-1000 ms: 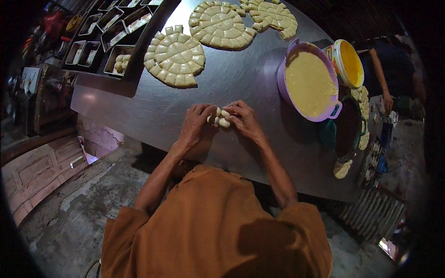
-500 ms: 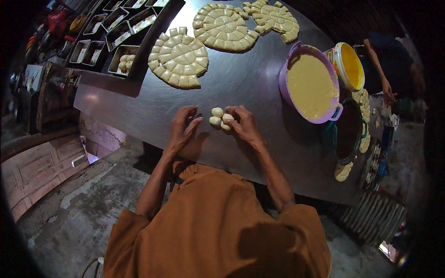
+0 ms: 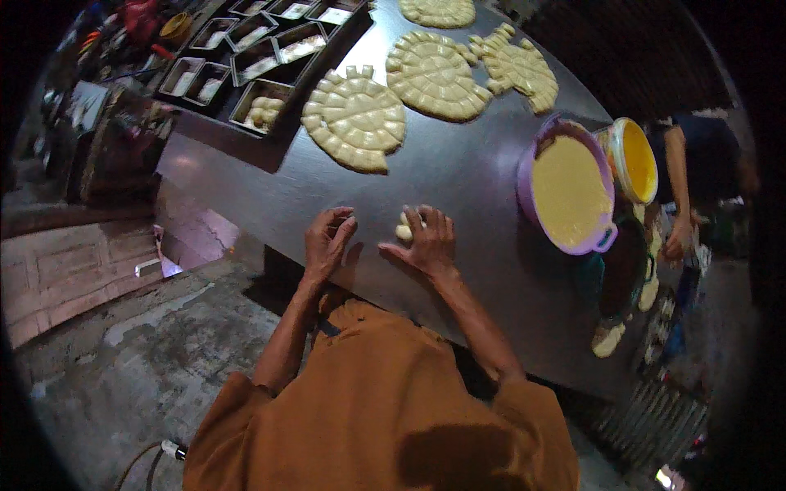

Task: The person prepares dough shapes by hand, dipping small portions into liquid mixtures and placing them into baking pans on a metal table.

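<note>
My right hand [image 3: 430, 242] is cupped over a small cluster of pale dough balls [image 3: 404, 232] on the metal table. Its fingers cover most of the cluster, leaving only the left side showing, and the thumb points out to the left. Left of it, apart from the dough, my left hand [image 3: 327, 244] rests at the table's near edge. Those fingers are loosely curled, with the thumb a little apart and nothing visible between them.
Sectioned dough rounds [image 3: 354, 121] lie across the far part of the steel table [image 3: 270, 192]. A dark tray of loaf tins [image 3: 260, 106] is at far left, one tin holding dough balls. At right stand a purple basin [image 3: 571, 192] of yellowish mixture, a yellow-lined bucket [image 3: 637, 162] and another person's arm [image 3: 678, 188].
My right hand has closed over the dough balls, which earlier lay mostly exposed between both hands. My left hand keeps nearly the same pose. The whole view has shifted, with the table appearing lower and rightward.
</note>
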{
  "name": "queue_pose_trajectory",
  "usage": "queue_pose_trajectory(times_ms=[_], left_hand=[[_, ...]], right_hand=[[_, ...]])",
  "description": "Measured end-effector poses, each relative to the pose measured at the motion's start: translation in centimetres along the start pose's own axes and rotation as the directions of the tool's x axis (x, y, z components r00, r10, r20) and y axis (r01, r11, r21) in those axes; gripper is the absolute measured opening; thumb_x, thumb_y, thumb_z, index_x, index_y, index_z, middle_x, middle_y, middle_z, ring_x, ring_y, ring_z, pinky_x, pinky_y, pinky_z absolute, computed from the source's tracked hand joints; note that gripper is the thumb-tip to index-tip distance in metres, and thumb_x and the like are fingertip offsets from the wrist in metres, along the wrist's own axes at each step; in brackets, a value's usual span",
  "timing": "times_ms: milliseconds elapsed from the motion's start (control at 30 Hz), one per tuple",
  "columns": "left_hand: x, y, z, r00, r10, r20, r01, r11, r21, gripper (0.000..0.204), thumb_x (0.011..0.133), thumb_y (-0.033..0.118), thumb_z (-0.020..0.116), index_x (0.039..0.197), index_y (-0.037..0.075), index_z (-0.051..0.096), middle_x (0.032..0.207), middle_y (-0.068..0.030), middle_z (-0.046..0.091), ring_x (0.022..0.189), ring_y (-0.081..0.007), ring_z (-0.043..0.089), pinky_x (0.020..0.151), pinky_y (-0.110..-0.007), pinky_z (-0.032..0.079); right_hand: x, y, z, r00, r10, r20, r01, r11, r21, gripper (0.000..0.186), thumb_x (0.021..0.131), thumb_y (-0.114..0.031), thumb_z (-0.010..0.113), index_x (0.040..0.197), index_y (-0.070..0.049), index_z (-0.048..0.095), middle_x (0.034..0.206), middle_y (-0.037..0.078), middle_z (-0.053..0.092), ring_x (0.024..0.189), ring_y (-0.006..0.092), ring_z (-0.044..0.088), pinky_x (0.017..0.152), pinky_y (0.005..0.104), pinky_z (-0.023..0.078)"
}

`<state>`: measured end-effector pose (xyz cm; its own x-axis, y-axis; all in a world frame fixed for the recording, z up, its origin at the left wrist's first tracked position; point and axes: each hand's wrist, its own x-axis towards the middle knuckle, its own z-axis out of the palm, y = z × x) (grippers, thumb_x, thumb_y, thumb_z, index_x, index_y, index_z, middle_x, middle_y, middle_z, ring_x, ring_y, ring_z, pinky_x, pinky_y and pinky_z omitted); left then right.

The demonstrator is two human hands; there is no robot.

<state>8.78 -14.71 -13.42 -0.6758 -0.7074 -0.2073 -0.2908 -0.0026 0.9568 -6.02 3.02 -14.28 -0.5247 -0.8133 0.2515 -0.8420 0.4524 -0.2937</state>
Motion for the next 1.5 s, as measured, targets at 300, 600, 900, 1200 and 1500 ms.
queue_pose_trajectory(times_ms=[300, 600, 900, 1200, 1500], left_hand=[[2.4, -3.5, -9.3, 0.877, 0.296, -0.378, -0.129, 0.904, 0.408, 0.014, 0.093, 0.013, 0.066, 0.1, 0.002, 0.071, 0.094, -0.0143, 0.07, 0.083, -0.0291, 0.069, 0.075, -0.037, 0.053], [4.7, -4.4, -10.0, 0.829, 0.411, -0.38, -0.156, 0.822, 0.548, 0.01, 0.091, 0.013, 0.067, 0.101, 0.01, 0.071, 0.095, -0.008, 0.066, 0.082, -0.0286, 0.068, 0.068, -0.037, 0.054], [4.8, -4.5, -9.9, 0.85, 0.357, -0.388, -0.102, 0.834, 0.542, 0.011, 0.089, 0.015, 0.07, 0.1, 0.013, 0.07, 0.091, -0.0041, 0.065, 0.072, -0.0254, 0.068, 0.061, -0.036, 0.054], [4.7, -4.6, -10.2, 0.837, 0.353, -0.418, -0.092, 0.845, 0.527, 0.009, 0.089, 0.013, 0.069, 0.098, 0.012, 0.071, 0.088, -0.0041, 0.064, 0.072, -0.0233, 0.068, 0.06, -0.034, 0.055], [5.1, -4.7, -10.0, 0.859, 0.33, -0.39, -0.074, 0.836, 0.544, 0.01, 0.091, 0.007, 0.066, 0.1, 0.007, 0.069, 0.087, -0.0099, 0.063, 0.074, -0.0267, 0.066, 0.061, -0.035, 0.052]], right_hand=[[0.9, 0.0, -0.2, 0.992, -0.125, -0.022, 0.12, 0.982, -0.143, 0.061, 0.076, -0.058, 0.076, 0.111, -0.009, 0.061, 0.105, 0.01, 0.055, 0.095, 0.0282, 0.057, 0.079, 0.0442, 0.048], [0.5, 2.1, 1.9, 0.969, -0.238, 0.069, 0.243, 0.966, -0.082, 0.033, 0.083, -0.031, 0.075, 0.101, -0.007, 0.06, 0.089, 0.01, 0.055, 0.078, 0.0282, 0.06, 0.067, 0.0417, 0.051], [17.6, -2.4, -2.5, 0.866, -0.304, 0.396, 0.14, 0.909, 0.392, 0.036, 0.09, -0.031, 0.069, 0.107, -0.002, 0.058, 0.097, 0.021, 0.059, 0.088, 0.0421, 0.063, 0.071, 0.0494, 0.05], [46.9, -15.1, 8.8, 0.695, -0.692, 0.196, 0.662, 0.722, 0.203, 0.038, 0.086, -0.032, 0.07, 0.11, -0.006, 0.057, 0.104, 0.019, 0.057, 0.094, 0.0378, 0.065, 0.076, 0.0458, 0.056], [50.8, -14.2, 15.7, 0.693, -0.605, 0.392, 0.567, 0.793, 0.223, 0.073, 0.08, -0.043, 0.077, 0.137, -0.005, 0.05, 0.127, 0.024, 0.056, 0.118, 0.0431, 0.057, 0.099, 0.0492, 0.049]])
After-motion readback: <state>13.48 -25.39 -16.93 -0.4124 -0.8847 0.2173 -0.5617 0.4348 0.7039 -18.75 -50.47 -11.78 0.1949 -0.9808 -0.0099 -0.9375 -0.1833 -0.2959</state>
